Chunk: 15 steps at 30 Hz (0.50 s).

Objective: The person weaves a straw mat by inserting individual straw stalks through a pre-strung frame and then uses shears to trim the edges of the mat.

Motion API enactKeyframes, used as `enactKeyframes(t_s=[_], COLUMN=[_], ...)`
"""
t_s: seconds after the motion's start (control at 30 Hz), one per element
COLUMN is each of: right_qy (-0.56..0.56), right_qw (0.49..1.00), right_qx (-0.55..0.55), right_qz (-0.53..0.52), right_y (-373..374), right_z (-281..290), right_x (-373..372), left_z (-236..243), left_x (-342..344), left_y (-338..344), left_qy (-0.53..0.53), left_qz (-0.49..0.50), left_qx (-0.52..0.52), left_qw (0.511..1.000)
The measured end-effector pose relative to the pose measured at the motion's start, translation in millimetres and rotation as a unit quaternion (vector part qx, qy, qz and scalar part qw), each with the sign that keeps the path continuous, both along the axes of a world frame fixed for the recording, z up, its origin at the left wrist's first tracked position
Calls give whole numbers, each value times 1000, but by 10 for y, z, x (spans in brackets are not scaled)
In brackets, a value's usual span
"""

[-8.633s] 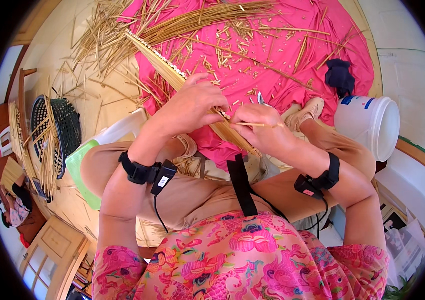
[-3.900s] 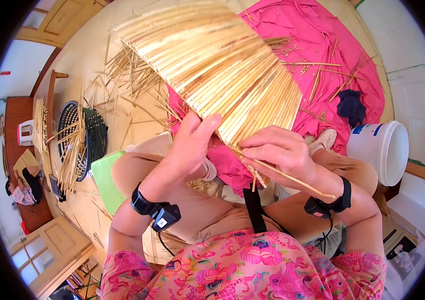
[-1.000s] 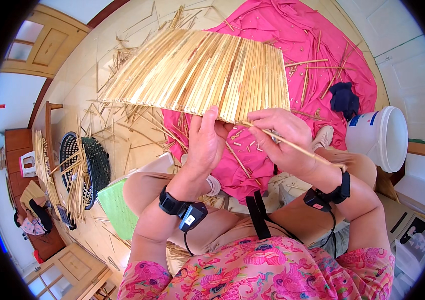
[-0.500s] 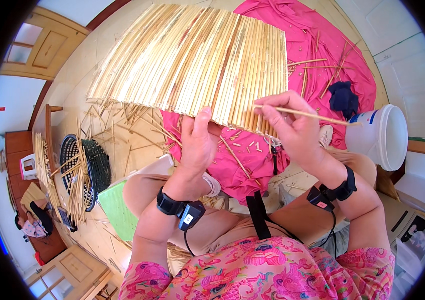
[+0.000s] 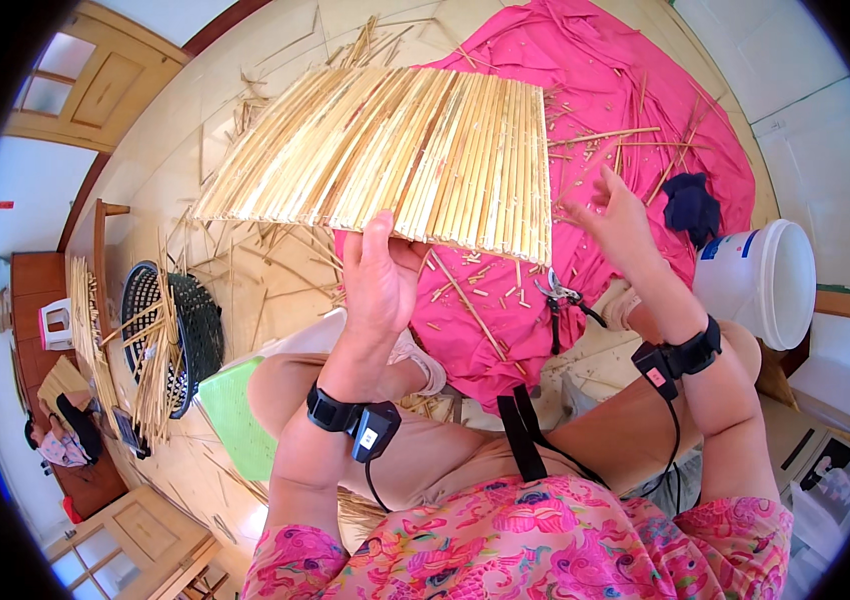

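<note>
A mat of reed stalks laid side by side is held up in front of me. My left hand grips its near edge, with the thumb on top and the fingers underneath. To the right of the mat, my right hand is raised with its fingers apart and nothing visible in them. Below the mat's right corner, a pair of pruning shears lies on the pink cloth, among short cut stalk pieces.
Loose stalks litter the floor and the cloth. A white bucket and a dark blue cloth are on the right. On the left stand a dark basket of stalks and a green board. Another person sits far left.
The thin stalk has left my right hand, which has opened and moved right, away from the mat. The mat has come down slightly, and the shears now show more fully.
</note>
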State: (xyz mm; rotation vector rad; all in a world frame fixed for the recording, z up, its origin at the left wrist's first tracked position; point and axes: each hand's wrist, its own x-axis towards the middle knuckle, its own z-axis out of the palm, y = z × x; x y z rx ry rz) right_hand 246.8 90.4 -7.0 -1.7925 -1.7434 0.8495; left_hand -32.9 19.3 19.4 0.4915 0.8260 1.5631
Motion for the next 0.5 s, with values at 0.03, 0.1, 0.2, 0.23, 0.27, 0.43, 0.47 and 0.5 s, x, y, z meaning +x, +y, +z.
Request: enactKeyframes(t_s=[0.03, 0.1, 0.2, 0.23, 0.27, 0.43, 0.47, 0.5], right_qy=[-39, 20, 28, 18, 8, -10, -14, -18], right_qw=[998, 984, 950, 939, 929, 903, 901, 900], right_qx=[25, 131, 232, 256, 279, 341, 344, 347], right_qz=[31, 121, 208, 230, 242, 262, 263, 265], right_y=[-30, -108, -136, -142, -130, -70, -65, -58], right_z=[27, 201, 282, 295, 312, 390, 388, 380], right_x=[-82, -269, -367, -387, -407, -496, -501, -504], left_z=[0, -4, -55, -40, -25, 28, 28, 24], left_x=[-3, -45, -43, -40, -37, -27, -23, -20], left_y=[-7, -31, -16, -30, -43, -79, -81, -83], left_qy=[-1, -1, -8, -6, -5, 3, 3, 3], left_qz=[10, 18, 4, 0, -4, -4, -6, -5], left_qx=[-8, -18, -19, -19, -18, -21, -22, -21], left_qw=[1000, 1000, 1000, 1000, 1000, 1000, 1000, 1000])
